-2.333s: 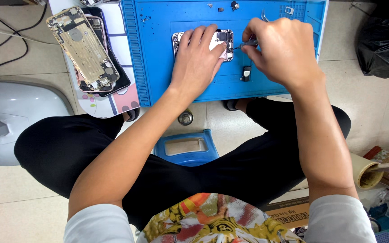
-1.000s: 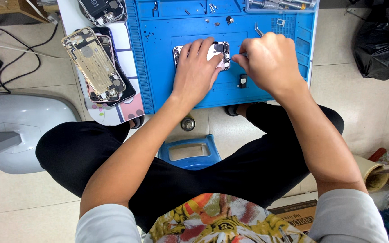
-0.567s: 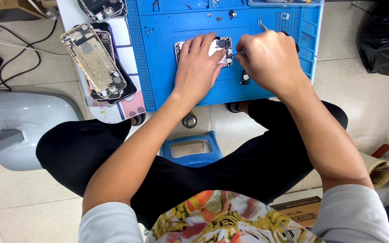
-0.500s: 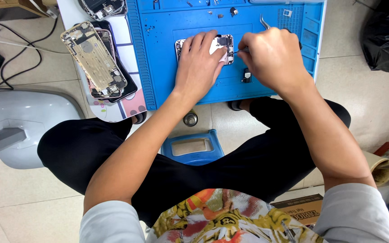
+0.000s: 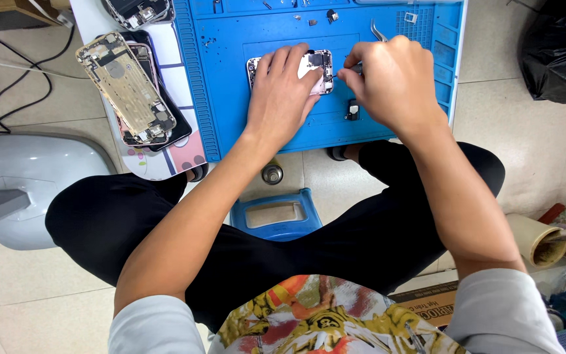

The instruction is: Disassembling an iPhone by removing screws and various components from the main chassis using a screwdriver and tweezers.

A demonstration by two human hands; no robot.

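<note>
An opened phone body point(image 5: 319, 67) with its inner parts showing lies on a blue work mat point(image 5: 224, 98). My left hand point(image 5: 282, 97) lies flat on the phone and pins it to the mat. My right hand point(image 5: 391, 84) is closed around a thin metal tool point(image 5: 378, 29), whose working end meets the phone's right edge. The tool's other end sticks up past my knuckles. A small dark part point(image 5: 352, 111) rests on the mat just below the phone.
A stack of stripped phone frames point(image 5: 128, 88) lies on a white board left of the mat. Small screws and bits point(image 5: 330, 14) dot the mat's top. A blue stool point(image 5: 276, 215) sits between my legs, a black bag point(image 5: 558, 46) at right, a grey shell point(image 5: 14, 177) at left.
The view has shifted slightly. My left hand stays pressed on the phone, and my right hand has made small moves with the tool at the phone's right edge.
</note>
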